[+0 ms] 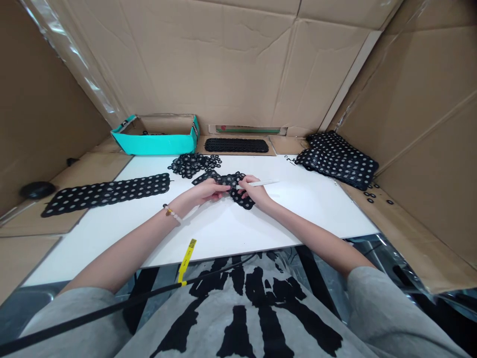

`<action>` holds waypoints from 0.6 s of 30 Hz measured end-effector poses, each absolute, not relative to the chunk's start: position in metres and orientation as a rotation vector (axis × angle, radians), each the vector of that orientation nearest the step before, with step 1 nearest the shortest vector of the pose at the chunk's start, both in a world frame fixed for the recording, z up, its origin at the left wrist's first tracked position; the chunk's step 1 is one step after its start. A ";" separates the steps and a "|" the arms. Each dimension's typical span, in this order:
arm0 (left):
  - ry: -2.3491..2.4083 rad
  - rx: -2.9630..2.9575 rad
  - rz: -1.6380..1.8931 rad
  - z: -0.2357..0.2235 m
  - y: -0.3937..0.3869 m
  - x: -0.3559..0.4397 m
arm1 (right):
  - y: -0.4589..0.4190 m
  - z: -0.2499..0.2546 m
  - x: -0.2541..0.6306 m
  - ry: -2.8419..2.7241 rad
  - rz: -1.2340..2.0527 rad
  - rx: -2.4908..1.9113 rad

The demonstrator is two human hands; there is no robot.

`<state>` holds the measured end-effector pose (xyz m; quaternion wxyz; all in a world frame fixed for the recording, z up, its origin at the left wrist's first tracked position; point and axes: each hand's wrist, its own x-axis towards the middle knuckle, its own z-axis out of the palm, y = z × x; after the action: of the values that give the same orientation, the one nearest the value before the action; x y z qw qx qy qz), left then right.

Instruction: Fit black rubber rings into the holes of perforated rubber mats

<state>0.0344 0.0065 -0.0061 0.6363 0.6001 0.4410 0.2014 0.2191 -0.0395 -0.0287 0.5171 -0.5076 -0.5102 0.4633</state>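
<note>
My left hand (208, 191) pinches a small, crumpled piece of black ring mesh (244, 201), thumb and fingers closed on its near edge. Its holes look like pale dots against the black. In my right hand (255, 191) is a slim white pen-like tool (265, 183), its rear end pointing right. The tool's working tip is hidden among my fingers and the mesh. Both hands are close together above the white board (298, 209). Just beyond my left hand lies a heap of loose black rings (190, 165).
A long mesh strip (112, 194) lies at left, near a round black object (37, 190). Behind the heap stands a turquoise-sided box (156, 144). A dark mesh strip (236, 145) lies at the back, folded mesh (339, 158) at right. Cardboard walls (231, 64) enclose the board.
</note>
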 end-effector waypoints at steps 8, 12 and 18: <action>1.058 1.510 0.469 0.002 0.000 0.034 | -0.037 -0.033 0.219 -1.375 1.022 -1.327; 1.063 1.508 0.458 0.000 -0.001 0.034 | -0.043 -0.030 0.217 -1.405 0.990 -1.366; 1.127 1.363 0.460 -0.001 -0.002 0.039 | -0.043 -0.035 0.214 -1.610 0.657 -1.299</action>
<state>0.0392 -0.0016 -0.0010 0.6108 0.5906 0.4882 0.1993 0.2140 -0.0434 -0.0349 0.4667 -0.5292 -0.6561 0.2677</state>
